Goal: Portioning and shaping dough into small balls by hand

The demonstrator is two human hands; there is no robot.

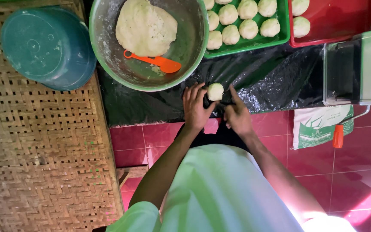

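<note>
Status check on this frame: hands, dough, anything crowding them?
Left hand and right hand cup a small dough ball on black plastic sheet. Metal bowl just beyond fingertips. Nothing blocking.

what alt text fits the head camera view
Two bare hands, left hand and right hand, cup a small round pale dough ball on black plastic sheeting, near a green metal bowl holding flat dough.
</note>
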